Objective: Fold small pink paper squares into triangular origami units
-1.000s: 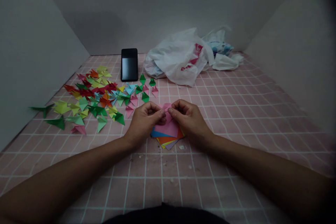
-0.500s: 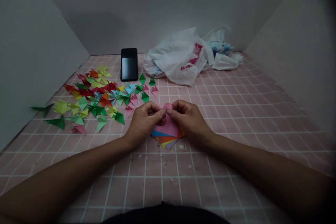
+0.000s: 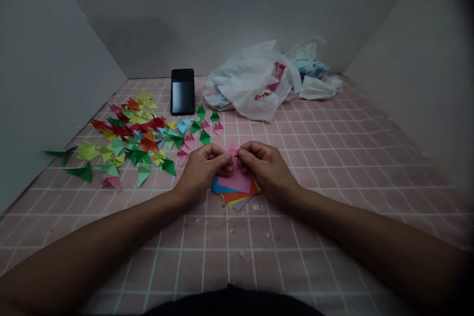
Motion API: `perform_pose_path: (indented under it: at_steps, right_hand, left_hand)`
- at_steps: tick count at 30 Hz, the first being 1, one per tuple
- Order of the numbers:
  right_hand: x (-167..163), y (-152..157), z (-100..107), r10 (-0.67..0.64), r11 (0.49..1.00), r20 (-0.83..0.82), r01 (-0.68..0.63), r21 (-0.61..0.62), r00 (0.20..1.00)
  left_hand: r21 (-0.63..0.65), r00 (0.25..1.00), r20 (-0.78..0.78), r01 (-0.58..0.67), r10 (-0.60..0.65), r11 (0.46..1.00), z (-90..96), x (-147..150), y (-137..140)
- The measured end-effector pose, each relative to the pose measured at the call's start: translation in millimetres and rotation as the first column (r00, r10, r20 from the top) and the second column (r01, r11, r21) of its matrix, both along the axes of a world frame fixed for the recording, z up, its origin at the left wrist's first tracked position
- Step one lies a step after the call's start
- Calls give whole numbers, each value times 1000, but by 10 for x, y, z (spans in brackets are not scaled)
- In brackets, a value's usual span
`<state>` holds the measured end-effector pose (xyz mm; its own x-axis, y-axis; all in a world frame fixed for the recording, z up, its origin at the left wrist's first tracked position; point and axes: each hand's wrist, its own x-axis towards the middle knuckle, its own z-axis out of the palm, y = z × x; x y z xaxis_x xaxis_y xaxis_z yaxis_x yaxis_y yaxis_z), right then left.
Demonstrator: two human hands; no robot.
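Between my two hands is a small folded piece of pink paper (image 3: 233, 149), partly hidden by fingers and blurred. My left hand (image 3: 208, 168) pinches its left side with thumb and forefinger. From the other side my right hand (image 3: 265, 170) pinches it too, the fingertips nearly meeting. Beneath the hands lies a fanned stack of coloured paper sheets (image 3: 237, 196), with a pink sheet (image 3: 239, 181) on top and blue, orange, yellow and purple edges showing.
Many folded paper cranes (image 3: 137, 155) in mixed colours spread over the left of the checked cloth (image 3: 333, 158). Behind them a black phone (image 3: 182, 92) leans upright. White plastic bags (image 3: 255, 81) lie along the back wall. Small scraps (image 3: 256, 207) dot the cloth near the stack.
The fingers have shifted slightly on the pink paper, and the fingertips are a little further apart. The stack and the other things have stayed put.
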<state>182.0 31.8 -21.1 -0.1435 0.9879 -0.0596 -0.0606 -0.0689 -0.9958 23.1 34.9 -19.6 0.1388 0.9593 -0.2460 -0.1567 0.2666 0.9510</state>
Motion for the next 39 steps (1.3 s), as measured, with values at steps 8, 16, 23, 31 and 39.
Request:
perform_pose_path:
  at_steps: [8, 16, 23, 31, 39]
  right_hand:
    - [6, 20, -33, -3, 1000, 4, 3, -18, 1000]
    - [8, 29, -22, -25, 1000, 66, 24, 13, 997]
    - [-7, -7, -26, -37, 998, 119, 32, 47, 992]
    - [-10, -19, -47, -1, 1000, 27, 1, 23, 1000]
    - [-2, -11, -38, -11, 1000, 47, 10, 12, 999]
  left_hand:
    - [-35, 1000, 17, 26, -26, 999, 27, 3, 0]
    - [-14, 999, 32, 41, -41, 999, 0, 12, -6]
    - [35, 999, 16, 44, -45, 998, 5, 35, -20]
    - [51, 999, -19, 34, -33, 998, 35, 32, -27]
    - [45, 997, 12, 70, -70, 997, 16, 18, -33]
